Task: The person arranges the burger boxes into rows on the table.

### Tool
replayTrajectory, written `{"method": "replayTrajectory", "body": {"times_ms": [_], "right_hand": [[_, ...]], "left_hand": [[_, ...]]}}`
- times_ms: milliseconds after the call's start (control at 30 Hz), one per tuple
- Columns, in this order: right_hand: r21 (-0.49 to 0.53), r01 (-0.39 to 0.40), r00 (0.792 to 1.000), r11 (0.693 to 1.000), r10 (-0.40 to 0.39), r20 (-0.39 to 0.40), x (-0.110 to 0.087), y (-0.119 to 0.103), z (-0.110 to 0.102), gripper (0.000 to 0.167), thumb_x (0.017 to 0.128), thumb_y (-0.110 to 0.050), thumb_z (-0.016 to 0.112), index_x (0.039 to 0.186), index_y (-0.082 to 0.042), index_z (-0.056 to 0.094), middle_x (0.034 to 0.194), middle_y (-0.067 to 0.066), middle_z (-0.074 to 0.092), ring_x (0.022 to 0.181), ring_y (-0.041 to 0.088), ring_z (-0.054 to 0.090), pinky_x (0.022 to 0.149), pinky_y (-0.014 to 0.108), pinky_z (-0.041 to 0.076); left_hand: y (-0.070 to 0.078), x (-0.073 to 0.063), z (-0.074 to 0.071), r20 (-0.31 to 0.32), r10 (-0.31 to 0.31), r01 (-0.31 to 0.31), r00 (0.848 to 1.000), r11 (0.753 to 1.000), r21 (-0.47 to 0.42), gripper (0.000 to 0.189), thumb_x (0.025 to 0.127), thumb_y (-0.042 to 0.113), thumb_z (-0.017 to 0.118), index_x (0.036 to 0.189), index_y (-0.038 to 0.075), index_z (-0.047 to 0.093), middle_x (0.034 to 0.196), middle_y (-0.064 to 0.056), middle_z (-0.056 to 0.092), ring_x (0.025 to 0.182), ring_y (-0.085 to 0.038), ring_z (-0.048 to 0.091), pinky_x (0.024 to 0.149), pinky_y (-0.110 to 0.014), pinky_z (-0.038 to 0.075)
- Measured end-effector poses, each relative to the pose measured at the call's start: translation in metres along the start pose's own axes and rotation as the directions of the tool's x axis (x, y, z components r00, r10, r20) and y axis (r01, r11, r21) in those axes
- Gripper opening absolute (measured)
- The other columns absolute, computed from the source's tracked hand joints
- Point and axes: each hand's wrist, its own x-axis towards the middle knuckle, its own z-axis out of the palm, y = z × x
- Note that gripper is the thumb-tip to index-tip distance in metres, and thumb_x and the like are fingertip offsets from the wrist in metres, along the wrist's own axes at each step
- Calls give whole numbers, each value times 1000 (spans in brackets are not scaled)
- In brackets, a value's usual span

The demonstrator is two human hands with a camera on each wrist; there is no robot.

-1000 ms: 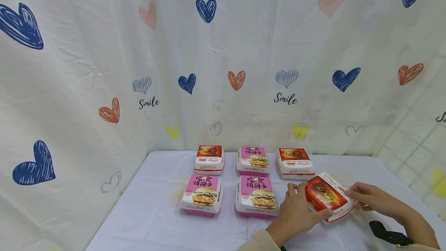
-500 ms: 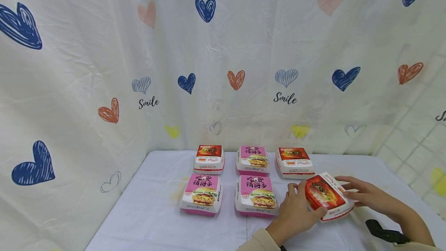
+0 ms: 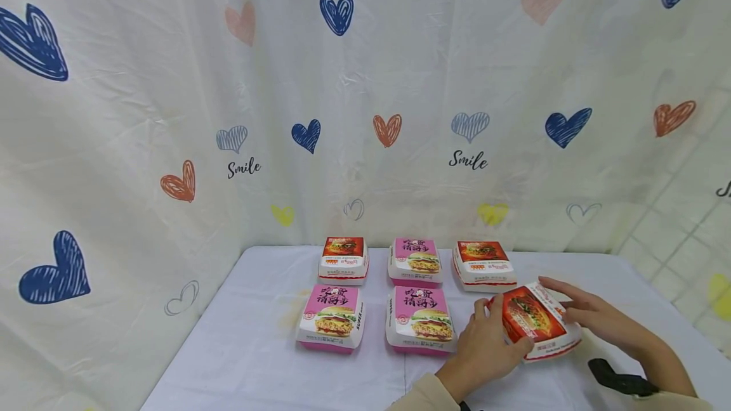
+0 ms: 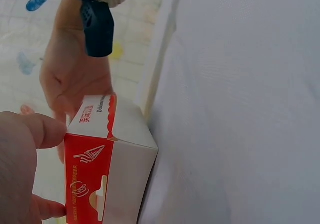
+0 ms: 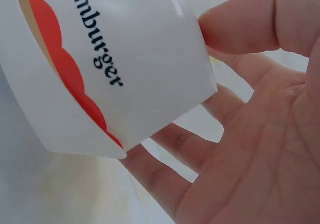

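A red and white hamburger box (image 3: pixel 531 316) sits turned at an angle at the right end of the front row. From its left side my left hand (image 3: pixel 482 342) holds it, thumb at the near edge and fingers at the far left corner. My right hand (image 3: pixel 608 319) is on the opposite side, with its thumb at the lid edge and fingers reaching along the back side. In the left wrist view, left thumb and finger touch the red lid edge of the hamburger box (image 4: pixel 87 169). The right wrist view shows the right thumb at the rim of the white printed wall (image 5: pixel 135 58).
Two pink burger boxes (image 3: pixel 331 319) stand to the left in the front row. Behind them is a row of three more: a red one (image 3: pixel 344 262), a pink one (image 3: pixel 415 262) and another red one (image 3: pixel 484 266). A heart-printed curtain (image 3: pixel 354 81) hangs behind the white-covered table (image 3: pixel 240 335).
My right hand has shifted from the box's right side toward its back right corner, with fingers spreading along the back edge. The left hand and the box have barely moved.
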Motion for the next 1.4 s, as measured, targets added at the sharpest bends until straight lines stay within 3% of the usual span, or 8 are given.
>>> {"method": "replayTrajectory", "body": {"times_ms": [67, 233, 367, 700, 867, 1100, 1267, 1400], "right_hand": [[9, -9, 1000, 1000, 9, 1, 2, -1, 1, 65, 100, -14, 53, 159, -3, 28, 161, 3, 36, 134, 62, 41, 93, 72, 47], [18, -42, 999, 999, 42, 10, 5, -6, 3, 68, 97, -11, 53, 158, 1, 26, 163, 37, 17, 138, 64, 32, 93, 74, 44], [9, -63, 998, 998, 63, 9, 5, -8, 3, 67, 97, -10, 51, 158, 2, 25, 162, 38, 16, 134, 60, 41, 92, 72, 46], [-29, -81, 997, 996, 81, -3, 6, -9, 2, 69, 103, -25, 55, 158, 0, 23, 159, 40, 17, 122, 47, 55, 86, 60, 54], [-28, -81, 997, 996, 81, -8, 4, -9, 2, 70, 103, -26, 57, 157, 2, 23, 158, 40, 20, 118, 41, 60, 85, 55, 55], [-49, -76, 997, 996, 75, -18, 3, -11, 1, 69, 103, -28, 58, 154, 4, 25, 154, 40, 27, 117, 41, 61, 85, 50, 57], [-17, -60, 998, 998, 60, -7, 2, -12, 1, 66, 103, -25, 57, 152, 6, 25, 150, 40, 31, 116, 39, 63, 82, 39, 57], [-1, -54, 999, 999, 54, -9, 0, -13, 1, 64, 103, -23, 58, 149, 8, 27, 147, 40, 35, 116, 38, 64, 84, 43, 59]], "left_hand": [[1, 0, 0, 7, -10, 10, 1000, 1000, -1, 84, 83, 70, 70, 154, 46, 32, 146, 9, 45, 113, -21, 64, 89, -50, 57], [1, 1, 0, 17, -20, 20, 1000, 1000, -7, 83, 83, 69, 70, 154, 48, 32, 147, 9, 44, 115, -21, 64, 91, -51, 57], [-1, 1, 1, 4, -1, 1, 1000, 1000, 7, 83, 84, 68, 69, 155, 45, 32, 148, 9, 44, 115, -20, 63, 90, -49, 57], [-1, 2, 0, -14, 11, -11, 1000, 1000, 11, 75, 84, 63, 70, 150, 50, 37, 146, 9, 45, 114, -20, 63, 89, -47, 57], [-4, 1, -2, -27, 76, -74, 997, 996, 56, 67, 87, 60, 67, 147, 50, 40, 144, 8, 45, 113, -16, 61, 85, -43, 57], [-7, -1, -6, -39, 198, -194, 979, 976, 98, 58, 93, 49, 61, 148, 45, 44, 142, 5, 47, 109, -11, 57, 81, -31, 54], [-8, -3, -7, -62, 254, -244, 965, 961, 128, 52, 96, 39, 58, 147, 43, 49, 140, 3, 49, 108, -10, 57, 80, -28, 52], [-8, -3, -8, -77, 271, -258, 959, 955, 146, 48, 98, 35, 57, 144, 43, 52, 144, 3, 48, 114, -11, 57, 83, -29, 53]]}}
